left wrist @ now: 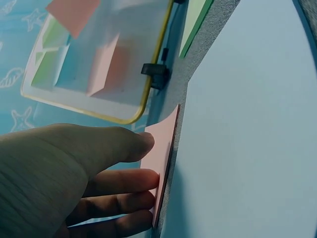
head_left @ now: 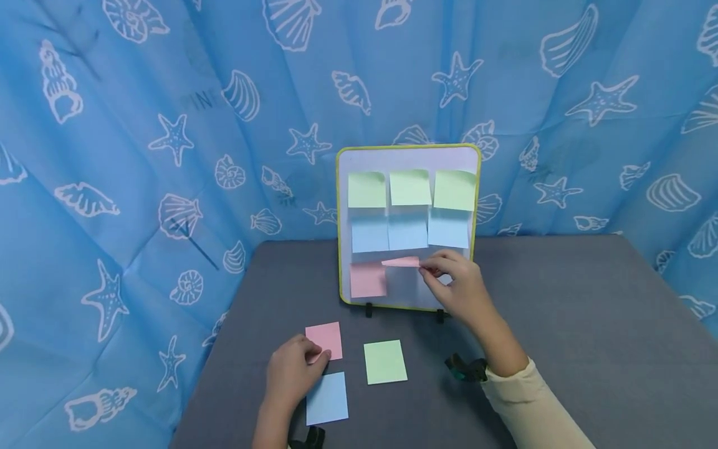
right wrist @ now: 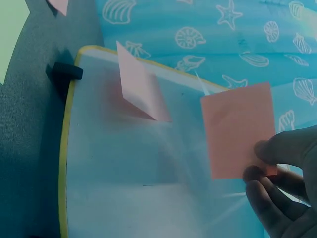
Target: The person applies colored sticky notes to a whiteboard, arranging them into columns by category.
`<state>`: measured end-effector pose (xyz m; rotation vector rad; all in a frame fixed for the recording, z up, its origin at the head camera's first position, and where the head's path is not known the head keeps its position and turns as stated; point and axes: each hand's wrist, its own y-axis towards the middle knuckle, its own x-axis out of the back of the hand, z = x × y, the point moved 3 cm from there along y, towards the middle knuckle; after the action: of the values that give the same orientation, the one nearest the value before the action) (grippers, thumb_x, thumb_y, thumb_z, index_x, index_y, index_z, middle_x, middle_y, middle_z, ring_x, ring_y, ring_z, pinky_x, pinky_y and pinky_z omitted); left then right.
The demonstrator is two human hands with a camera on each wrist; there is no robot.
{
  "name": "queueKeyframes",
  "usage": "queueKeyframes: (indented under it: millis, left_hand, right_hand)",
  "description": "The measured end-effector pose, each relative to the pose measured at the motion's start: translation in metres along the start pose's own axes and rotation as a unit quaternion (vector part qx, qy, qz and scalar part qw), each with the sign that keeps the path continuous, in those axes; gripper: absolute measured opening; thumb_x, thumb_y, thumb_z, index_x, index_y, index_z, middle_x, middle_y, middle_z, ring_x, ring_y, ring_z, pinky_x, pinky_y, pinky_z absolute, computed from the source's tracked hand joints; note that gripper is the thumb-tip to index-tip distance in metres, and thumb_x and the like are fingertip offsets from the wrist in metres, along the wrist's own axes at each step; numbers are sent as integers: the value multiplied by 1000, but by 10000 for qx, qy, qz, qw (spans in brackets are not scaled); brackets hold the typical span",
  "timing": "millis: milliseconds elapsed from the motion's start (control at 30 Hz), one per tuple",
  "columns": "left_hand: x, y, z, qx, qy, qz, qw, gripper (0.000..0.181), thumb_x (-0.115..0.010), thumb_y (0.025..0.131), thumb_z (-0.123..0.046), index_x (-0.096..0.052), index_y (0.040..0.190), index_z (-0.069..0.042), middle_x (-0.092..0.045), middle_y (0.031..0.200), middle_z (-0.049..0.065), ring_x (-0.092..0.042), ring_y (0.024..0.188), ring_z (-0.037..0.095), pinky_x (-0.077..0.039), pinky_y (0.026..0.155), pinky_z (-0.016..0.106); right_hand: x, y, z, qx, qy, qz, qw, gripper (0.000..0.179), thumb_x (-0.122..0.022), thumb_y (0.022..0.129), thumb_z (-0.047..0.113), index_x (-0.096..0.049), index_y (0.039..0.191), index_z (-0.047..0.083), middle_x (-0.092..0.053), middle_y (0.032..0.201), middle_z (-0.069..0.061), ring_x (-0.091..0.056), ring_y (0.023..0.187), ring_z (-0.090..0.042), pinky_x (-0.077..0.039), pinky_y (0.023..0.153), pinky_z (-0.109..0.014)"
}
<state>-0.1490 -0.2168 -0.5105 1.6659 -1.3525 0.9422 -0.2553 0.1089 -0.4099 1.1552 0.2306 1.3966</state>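
Observation:
My right hand (head_left: pixel 462 287) pinches a pink sticky note (right wrist: pixel 237 131) by one edge, in front of the lower part of a whiteboard (head_left: pixel 412 158). In the head view that note appears nearly edge-on. Another pink note (head_left: pixel 368 280) is stuck at the board's lower left, its free end lifting off the surface. On the table, my left hand (head_left: pixel 293 369) rests its thumb and fingertips on a pad of pink sticky notes (left wrist: pixel 161 144). Just nearer to me lies a blue pad (head_left: pixel 328 399), and a green pad (head_left: pixel 385 362) lies to its right.
Three green notes (head_left: pixel 410 188) form the board's top row, with three blue notes (head_left: pixel 407 232) beneath them. Small black feet (head_left: pixel 368 310) hold the yellow-rimmed board upright on the grey table (head_left: pixel 561 324). A blue shell-patterned curtain (head_left: pixel 303 93) hangs behind.

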Motion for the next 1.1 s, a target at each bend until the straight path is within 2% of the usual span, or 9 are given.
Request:
queueKeyframes:
  millis: [200, 500, 800, 967, 1100]
  left_hand:
    - [-1, 1, 2, -25, -9, -35, 10000, 21, -86, 88, -38, -84, 88, -18, -69, 87, -8, -59, 75, 7, -53, 72, 31]
    - [-3, 1, 3, 57, -177, -112, 9998, 18, -85, 90, -36, -83, 85, -19, -66, 83, -9, -55, 72, 6, -48, 68, 28]
    - [-1, 6, 0, 19, -156, -154, 9998, 21, -84, 91, -37, -81, 83, -18, -66, 82, -7, -55, 71, 7, -49, 67, 28]
    - [0, 5, 0, 114, -147, -96, 9998, 21, -84, 91, -37, -81, 83, -18, -65, 82, -7, -55, 71, 8, -49, 68, 28]
    - [-1, 4, -1, 166, -150, 39, 9997, 21, -84, 91, -38, -82, 85, -18, -67, 85, -6, -55, 73, 9, -50, 69, 29]
  right_hand:
    - [-1, 0, -2, 16, -207, -14, 9998, 15, -83, 82, -10, -81, 93, 0, -72, 92, -9, -70, 77, -19, -62, 66, -40]
    - [-7, -3, -10, 66, -273, 300, 9992, 12, -83, 83, -8, -81, 93, -1, -69, 91, -10, -69, 77, -20, -62, 66, -39]
    - [-6, -1, -11, 197, -261, 50, 9995, 13, -82, 83, -9, -82, 94, -2, -70, 92, -12, -68, 75, -21, -61, 64, -40]
    - [-9, -3, -14, 209, -354, 49, 9991, 12, -83, 83, -9, -82, 93, -2, -70, 91, -11, -68, 75, -20, -60, 64, -39]
    - [-12, -5, -17, 73, -453, 246, 9986, 11, -82, 84, -8, -81, 93, -1, -69, 91, -10, -67, 76, -20, -60, 64, -38]
